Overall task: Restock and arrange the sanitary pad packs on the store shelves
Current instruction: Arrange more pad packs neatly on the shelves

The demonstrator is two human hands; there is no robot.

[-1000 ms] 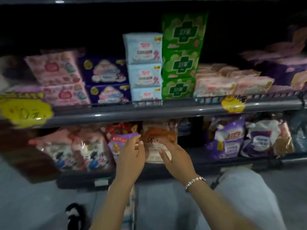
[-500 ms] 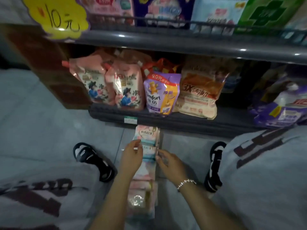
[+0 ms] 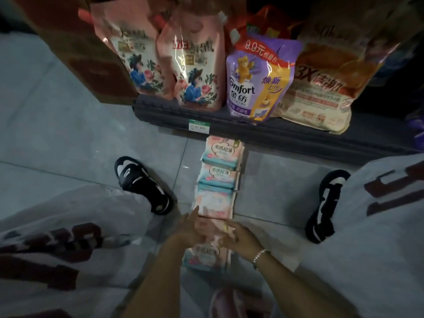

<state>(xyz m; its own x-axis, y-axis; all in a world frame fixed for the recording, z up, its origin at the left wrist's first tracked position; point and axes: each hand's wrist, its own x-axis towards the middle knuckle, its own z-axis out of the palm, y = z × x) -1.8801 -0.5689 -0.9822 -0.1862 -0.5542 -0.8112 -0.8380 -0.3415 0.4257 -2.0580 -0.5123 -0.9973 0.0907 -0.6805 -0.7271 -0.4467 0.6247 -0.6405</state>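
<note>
- Pickup stage, as far as I can judge: the person is crouched over a row of soft pink-and-teal plastic sanitary pad packs point(image 3: 218, 180) lying end to end on the grey tiled floor point(image 3: 68, 134), running from just below the dark bottom shelf point(image 3: 298, 136) back toward their body.
- Both hands are down on the row near its close end. The left hand point(image 3: 189, 232) comes in from the left side, fingers mostly straight and pointing up along the packs.
- The right hand point(image 3: 238, 237), with a beaded silver bracelet point(image 3: 260, 254) on the wrist, comes in from the right, fingers laid on the same pack point(image 3: 211, 230).
- It's blurry right there, so I honestly can't tell whether either hand has a real hold on it or is only touching.
- None of these packs is on a shelf yet. The bottom shelf holds other stuff: two pink illustrated refill pouches point(image 3: 174, 63), a purple Comfort softener pouch point(image 3: 259, 76) and an orange-and-cream detergent bag point(image 3: 325, 83).
- Next move, my guess: squeeze a pack or a few between both palms, lift them together without the slippery wrappers sliding apart, then carry them up to wherever the pads get shelved, which isn't in view.
- Black sandals point(image 3: 144, 184) sit either side of the row.
</note>
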